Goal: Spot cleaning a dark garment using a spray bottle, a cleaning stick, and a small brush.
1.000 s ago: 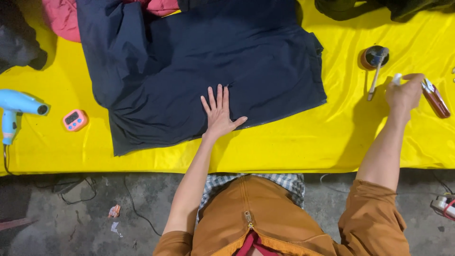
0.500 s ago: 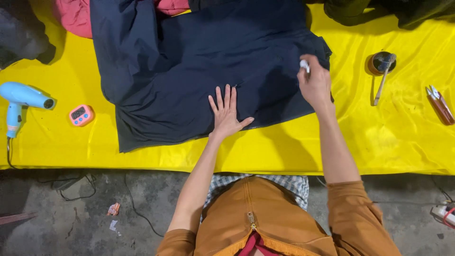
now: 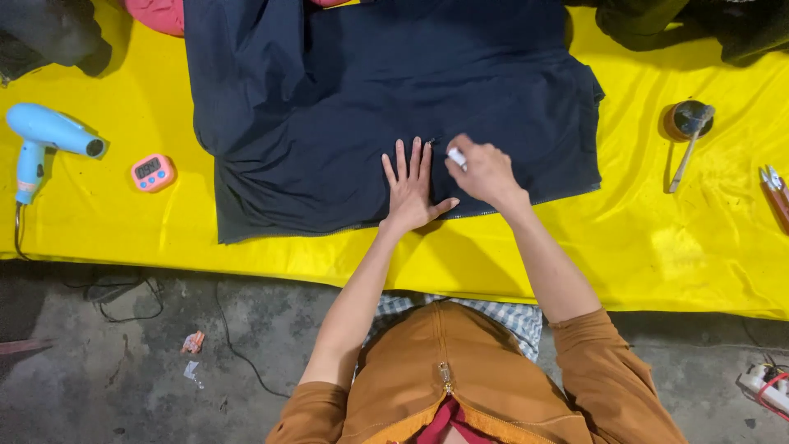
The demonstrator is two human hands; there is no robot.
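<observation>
Where the yellow sheet (image 3: pixel 625 238) covers the table, one dark navy garment (image 3: pixel 386 107) lies spread flat, its lower hem near the sheet's front edge. Two hands work on it, both the person's own.

Left hand (image 3: pixel 411 185): flat on the garment, palm down, fingers spread and straight, gripping nothing. It rests just above the lower hem, near the middle of the cloth.

Right hand (image 3: pixel 485 171): just beside the left, fingers curled shut around one small white object (image 3: pixel 456 157). Only its tip shows past the fingers; possibly chalk or a marker, cannot tell which. The tip sits at or very near the cloth surface, close to the left hand's fingertips.

Other items counted on the sheet:
- One light blue hairdryer (image 3: pixel 45 140), far left, its cord running off the front edge.
- One small pink timer (image 3: pixel 153 173), just right of the hairdryer, apart from the garment.
- One round dark tin (image 3: pixel 682 123) with one brush (image 3: pixel 689 148) leaning across it, right of the garment.
- One reddish tool (image 3: pixel 774 193) at the right edge, partly cut off.
- One pink cloth (image 3: pixel 160 15) at the top, partly under the garment.
- Dark clothing heaps at two corners: top left (image 3: pixel 49 37) and top right (image 3: pixel 699 25).
</observation>
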